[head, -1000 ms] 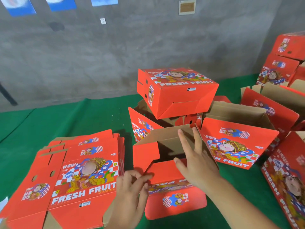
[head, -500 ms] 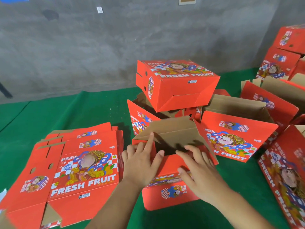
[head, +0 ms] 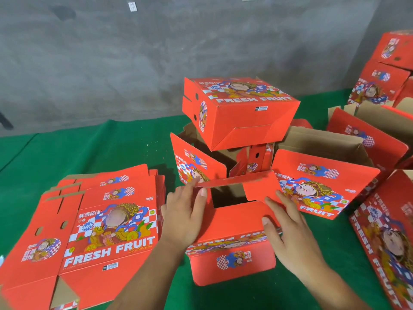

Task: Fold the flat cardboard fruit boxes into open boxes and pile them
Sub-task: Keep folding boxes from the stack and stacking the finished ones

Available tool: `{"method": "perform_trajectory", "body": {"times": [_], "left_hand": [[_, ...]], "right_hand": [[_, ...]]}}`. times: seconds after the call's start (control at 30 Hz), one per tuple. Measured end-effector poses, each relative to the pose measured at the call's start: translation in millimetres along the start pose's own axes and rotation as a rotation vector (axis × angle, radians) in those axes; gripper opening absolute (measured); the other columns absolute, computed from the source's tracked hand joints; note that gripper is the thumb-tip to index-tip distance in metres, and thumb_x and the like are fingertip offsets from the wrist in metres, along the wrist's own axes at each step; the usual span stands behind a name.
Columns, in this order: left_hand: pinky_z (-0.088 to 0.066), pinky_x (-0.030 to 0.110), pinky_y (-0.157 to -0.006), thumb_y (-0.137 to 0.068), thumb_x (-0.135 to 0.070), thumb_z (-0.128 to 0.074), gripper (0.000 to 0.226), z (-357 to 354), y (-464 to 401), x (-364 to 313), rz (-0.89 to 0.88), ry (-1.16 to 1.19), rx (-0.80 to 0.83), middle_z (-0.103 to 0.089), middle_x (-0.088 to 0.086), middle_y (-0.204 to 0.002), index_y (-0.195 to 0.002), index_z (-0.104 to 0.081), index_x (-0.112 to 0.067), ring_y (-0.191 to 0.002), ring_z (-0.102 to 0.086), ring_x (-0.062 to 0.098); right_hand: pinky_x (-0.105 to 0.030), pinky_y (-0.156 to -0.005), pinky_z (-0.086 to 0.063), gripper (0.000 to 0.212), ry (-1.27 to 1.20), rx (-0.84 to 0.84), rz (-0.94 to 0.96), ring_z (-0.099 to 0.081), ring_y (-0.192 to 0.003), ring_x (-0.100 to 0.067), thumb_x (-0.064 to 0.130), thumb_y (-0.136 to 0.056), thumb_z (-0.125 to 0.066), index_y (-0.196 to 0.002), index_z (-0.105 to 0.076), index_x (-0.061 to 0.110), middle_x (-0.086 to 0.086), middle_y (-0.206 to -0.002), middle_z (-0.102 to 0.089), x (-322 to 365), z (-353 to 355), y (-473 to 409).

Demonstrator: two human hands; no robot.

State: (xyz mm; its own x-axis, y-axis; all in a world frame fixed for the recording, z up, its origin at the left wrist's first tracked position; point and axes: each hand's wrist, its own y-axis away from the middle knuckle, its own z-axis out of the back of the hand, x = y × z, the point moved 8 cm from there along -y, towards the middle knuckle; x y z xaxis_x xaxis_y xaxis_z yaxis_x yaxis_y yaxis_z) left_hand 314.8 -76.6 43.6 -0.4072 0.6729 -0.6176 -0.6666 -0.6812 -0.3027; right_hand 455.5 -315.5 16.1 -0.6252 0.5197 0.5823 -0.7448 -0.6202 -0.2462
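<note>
A: Where is the box being worked on?

B: At about six o'clock from the middle of the green mat (head: 111, 142), right in front of the person. The half-folded box (head: 232, 242) lies with its bottom facing up, and the flaps are only partly closed, so a dark gap shows between them.

A: And the hands?

B: The left hand (head: 183, 215) lies flat and open on the box's nine o'clock side, fingertips touching the far flap (head: 234, 181). The right hand (head: 288, 233) is also open, palm down at three o'clock, pressing a side flap. Neither is clenched around anything.

A: How should this step be done well?

B: I'd judge the flaps need pushing in together, evenly, so the tabs lock without creasing the board. Keep the walls square while pressing.

A: What does the cardboard look like?

B: Glossy red outside with a cartoon figure, checks and white lettering, plain brown inside.

A: And nearby?

B: A stack of flat boxes (head: 89, 220) lies at nine o'clock. A finished box (head: 237, 113) sits atop open ones at twelve o'clock.
</note>
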Motion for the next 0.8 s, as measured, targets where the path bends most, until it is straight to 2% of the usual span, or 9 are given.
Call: {"method": "perform_trajectory", "body": {"times": [0.1, 0.17, 0.27, 0.37, 0.47, 0.57, 0.63, 0.7, 0.8], "left_hand": [[-0.026, 0.034, -0.101, -0.091, -0.085, -0.011, 0.073, 3, 4, 9, 0.052, 0.025, -0.066, -0.048, 0.001, -0.109, -0.119, -0.066, -0.047, -0.113, -0.043, 0.028], [-0.025, 0.035, -0.108, -0.084, -0.089, -0.038, 0.067, 0, 5, 16, 0.130, -0.034, -0.070, -0.042, 0.004, -0.124, -0.130, -0.059, -0.044, -0.125, -0.037, 0.028], [-0.036, 0.044, -0.116, -0.075, -0.073, -0.071, 0.094, -9, 6, 25, 0.180, 0.029, 0.032, -0.032, 0.003, -0.146, -0.153, -0.033, -0.037, -0.139, -0.037, 0.024], [-0.044, 0.044, -0.110, -0.073, -0.062, -0.082, 0.088, -15, 5, 28, 0.221, 0.135, 0.089, -0.033, -0.001, -0.142, -0.144, -0.038, -0.035, -0.131, -0.049, 0.026], [-0.053, 0.053, -0.095, -0.069, -0.057, -0.088, 0.083, -11, 2, 25, 0.248, -0.040, 0.066, -0.035, 0.001, -0.136, -0.133, -0.038, -0.035, -0.120, -0.056, 0.034], [-0.053, 0.053, -0.094, -0.069, -0.053, -0.088, 0.081, -11, -1, 22, 0.245, -0.129, 0.058, -0.036, 0.003, -0.132, -0.130, -0.039, -0.032, -0.119, -0.055, 0.036], [-0.047, 0.048, -0.106, -0.072, -0.059, -0.083, 0.078, -7, 0, 27, 0.279, 0.045, 0.026, -0.040, 0.001, -0.133, -0.132, -0.043, -0.031, -0.123, -0.053, 0.029], [-0.042, 0.045, -0.114, -0.068, -0.076, -0.072, 0.087, -5, 8, 44, 0.487, 0.430, -0.008, -0.050, 0.000, -0.140, -0.137, -0.047, -0.031, -0.129, -0.053, 0.022], [-0.058, 0.055, -0.093, -0.062, -0.098, -0.055, 0.093, -30, 47, 43, 1.034, 1.048, 0.320, -0.071, 0.011, -0.127, -0.129, -0.068, -0.033, -0.111, -0.071, 0.036]], "right_hand": [[-0.043, -0.093, -0.052, 0.038, -0.075, -0.079, -0.040, -0.055, -0.124, -0.020, 0.049, -0.098, -0.045, -0.121, -0.067, 0.028, 0.013, -0.141, -0.041, -1, 10, -6], [-0.041, -0.080, -0.050, 0.042, -0.162, -0.133, -0.122, -0.062, -0.104, -0.025, 0.061, -0.093, -0.040, -0.112, -0.060, 0.030, 0.009, -0.125, -0.038, -7, 18, -14], [-0.044, -0.090, -0.049, 0.062, -0.192, -0.063, -0.212, -0.059, -0.112, -0.026, 0.072, -0.087, -0.048, -0.140, -0.037, 0.043, 0.014, -0.133, -0.026, -16, 18, -34], [-0.051, -0.100, -0.050, 0.093, -0.006, 0.154, -0.141, -0.053, -0.129, -0.033, 0.071, -0.080, -0.068, -0.151, -0.009, 0.058, 0.021, -0.152, -0.005, -6, 2, -59], [-0.048, -0.090, -0.050, 0.102, 0.192, 0.220, -0.146, -0.056, -0.125, -0.037, 0.073, -0.073, -0.073, -0.151, -0.010, 0.056, 0.007, -0.156, -0.007, 5, -14, -77], [-0.043, -0.078, -0.050, 0.101, 0.340, 0.171, -0.234, -0.062, -0.108, -0.037, 0.076, -0.070, -0.074, -0.147, -0.016, 0.047, -0.005, -0.143, -0.022, 11, -20, -82], [-0.045, -0.087, -0.051, 0.095, 0.269, 0.179, -0.240, -0.060, -0.116, -0.036, 0.080, -0.073, -0.067, -0.147, -0.016, 0.048, -0.004, -0.144, -0.023, 10, -22, -81], [-0.046, -0.103, -0.045, 0.085, 0.020, 0.177, -0.277, -0.050, -0.134, -0.033, 0.084, -0.079, -0.056, -0.149, -0.018, 0.052, 0.000, -0.151, -0.024, 5, -14, -78], [-0.048, -0.119, -0.029, 0.085, -0.403, 0.118, -0.507, -0.031, -0.150, -0.024, 0.082, -0.084, -0.051, -0.157, -0.026, 0.045, 0.003, -0.165, -0.025, -17, 2, -56]]}}
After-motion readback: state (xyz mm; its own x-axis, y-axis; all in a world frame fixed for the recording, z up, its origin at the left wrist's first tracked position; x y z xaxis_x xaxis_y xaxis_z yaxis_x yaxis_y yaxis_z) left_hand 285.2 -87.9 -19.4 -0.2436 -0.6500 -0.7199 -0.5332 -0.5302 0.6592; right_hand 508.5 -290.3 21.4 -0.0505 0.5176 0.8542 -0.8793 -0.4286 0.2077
